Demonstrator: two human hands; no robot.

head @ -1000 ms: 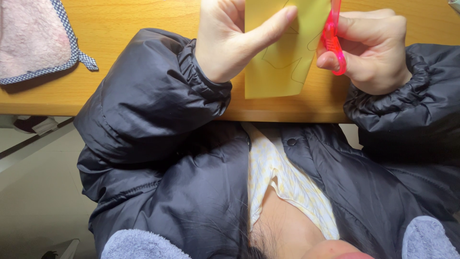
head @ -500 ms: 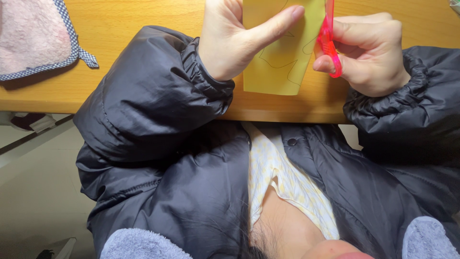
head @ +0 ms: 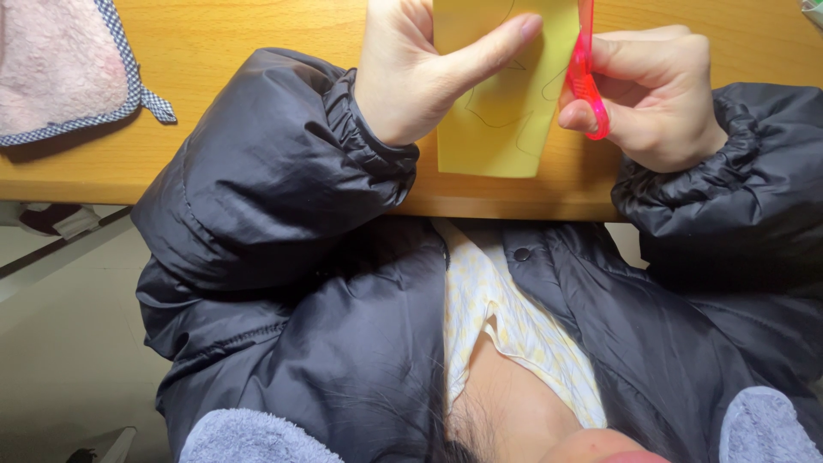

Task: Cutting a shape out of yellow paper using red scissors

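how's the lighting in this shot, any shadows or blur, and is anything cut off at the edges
Head view: warm, even light on the wooden desk; soft shadow under the left sleeve. The yellow paper and pink scissors are sharp but cut off at the top edge, as are the left hand and right hand. The floor is dim.

Looks like a home — a desk or craft corner rather than a workshop or office. Warm wooden tabletop (head: 257, 34) with a rounded front edge, bare pale floor (head: 69, 343) below it. At the far left corner, a soft pink fleece cloth (head: 51, 60) trimmed in blue-and-white check — a household item. Worn at the table: a dark puffer jacket (head: 283, 257) over a patterned yellowish shirt (head: 506, 317), everyday indoor clothes, no work gear.
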